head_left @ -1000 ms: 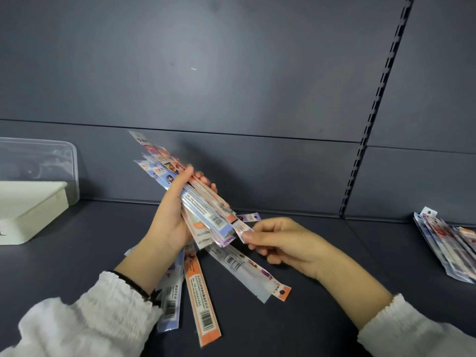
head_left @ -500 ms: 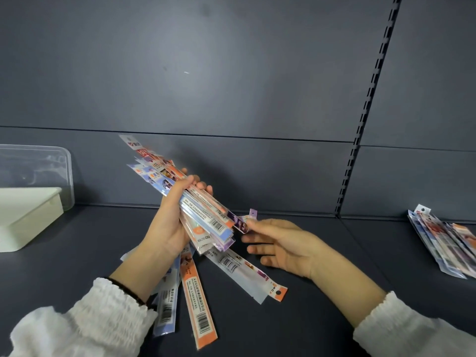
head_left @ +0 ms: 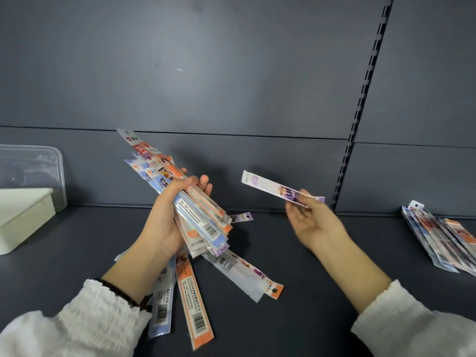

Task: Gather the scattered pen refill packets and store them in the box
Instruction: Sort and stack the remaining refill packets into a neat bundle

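Observation:
My left hand (head_left: 164, 220) grips a thick bundle of pen refill packets (head_left: 198, 215), fanned out and raised above the dark shelf. My right hand (head_left: 313, 222) pinches one purple refill packet (head_left: 273, 188) by its right end and holds it in the air to the right of the bundle. Several more packets lie on the shelf under my left wrist: an orange one (head_left: 194, 302), a white one with an orange tab (head_left: 242, 273) and a blue one (head_left: 161, 313). The white box (head_left: 23, 217) sits at the far left edge.
A clear plastic lid or container (head_left: 33, 168) leans on the back wall behind the white box. Another pile of packets (head_left: 443, 235) lies at the far right of the shelf (head_left: 296, 318). A slotted upright rail (head_left: 360, 104) runs up the back panel.
My right hand has lifted a purple packet off the shelf and carried it up and to the right, away from the bundle. The left hand keeps its hold on the bundle.

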Demonstrator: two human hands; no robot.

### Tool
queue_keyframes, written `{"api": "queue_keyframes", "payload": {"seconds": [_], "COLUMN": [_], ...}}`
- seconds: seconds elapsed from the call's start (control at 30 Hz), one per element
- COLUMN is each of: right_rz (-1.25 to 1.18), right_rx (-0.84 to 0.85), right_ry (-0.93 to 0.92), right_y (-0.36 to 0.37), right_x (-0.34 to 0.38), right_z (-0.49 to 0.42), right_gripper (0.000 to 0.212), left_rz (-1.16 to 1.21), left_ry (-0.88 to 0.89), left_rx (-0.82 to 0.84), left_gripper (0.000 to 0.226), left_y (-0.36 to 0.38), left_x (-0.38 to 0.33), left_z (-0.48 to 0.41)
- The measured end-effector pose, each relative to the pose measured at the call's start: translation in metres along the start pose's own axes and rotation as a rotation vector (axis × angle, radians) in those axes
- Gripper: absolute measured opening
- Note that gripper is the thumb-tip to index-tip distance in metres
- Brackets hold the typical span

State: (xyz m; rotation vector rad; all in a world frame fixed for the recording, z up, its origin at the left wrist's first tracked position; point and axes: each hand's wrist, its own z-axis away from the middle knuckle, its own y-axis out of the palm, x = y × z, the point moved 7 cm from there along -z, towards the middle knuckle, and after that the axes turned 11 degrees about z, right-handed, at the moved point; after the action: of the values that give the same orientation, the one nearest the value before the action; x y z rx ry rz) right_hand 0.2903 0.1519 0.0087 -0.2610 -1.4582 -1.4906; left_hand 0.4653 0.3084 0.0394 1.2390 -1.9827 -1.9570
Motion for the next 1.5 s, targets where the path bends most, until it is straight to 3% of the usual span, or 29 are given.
{"api": "queue_keyframes", "payload": {"seconds": [0.07,0.13,0.2,0.33,0.47,0.57,0.7,0.8,0.97,1.17,1.23,1.37,1.5], "right_rz": [-0.045,0.024,0.157,0.496,0.758,0.753,0.828,0.796,0.626,0.928,0.961,1.053,1.026], "right_rx": [0.039,0.147,0.288,0.464,0.458,0.448,0.382,0.394,0.636,0.599,0.608,0.638,0.634], "right_ry": [-0.074,-0.147,-0.212,-0.344,-0.536,-0.597,-0.73,-0.786,-0.69,-0.789,-0.814,-0.846,-0.778], "right_y": [0.0,0.009,0.024,0.049,0.06,0.062,0.063,0.065,0.075,0.076,0.075,0.081,0.088], "right_x": [0.014,0.02,0.018,0.005,0.006,0.011,0.027,0.049,0.078,0.073,0.071,0.073,0.081], "right_z": [-0.002,-0.001,0.007,0.033,0.054,0.061,0.072,0.075,0.076,0.068,0.066,0.065,0.052], "right_gripper": [0.019,0.021,0.024,0.045,0.038,0.026,0.026,0.043,0.065,0.089,0.083,0.049,0.036], "left_rz": [-0.043,-0.118,-0.23,-0.552,-0.617,-0.662,-0.721,-0.78,-0.874,-0.788,-0.814,-0.873,-0.887], "left_ry": [-0.068,-0.216,-0.359,-0.467,-0.426,-0.365,-0.276,-0.157,0.07,0.11,0.069,-0.033,-0.125], "left_rx": [0.004,0.027,0.056,0.111,0.15,0.202,0.292,0.327,0.364,0.337,0.339,0.369,0.373], "left_gripper": [0.01,0.017,0.034,0.037,0.041,0.035,0.019,0.035,0.045,0.06,0.062,0.054,0.049], "left_y": [-0.002,-0.002,0.0,0.009,0.015,0.026,0.055,0.071,0.095,0.079,0.071,0.063,0.061], "left_x": [0.003,0.017,0.033,0.057,0.061,0.059,0.062,0.067,0.094,0.125,0.128,0.134,0.135], "left_z": [-0.002,-0.002,0.003,0.019,0.024,0.027,0.029,0.019,0.001,-0.005,-0.007,-0.007,-0.004]}}
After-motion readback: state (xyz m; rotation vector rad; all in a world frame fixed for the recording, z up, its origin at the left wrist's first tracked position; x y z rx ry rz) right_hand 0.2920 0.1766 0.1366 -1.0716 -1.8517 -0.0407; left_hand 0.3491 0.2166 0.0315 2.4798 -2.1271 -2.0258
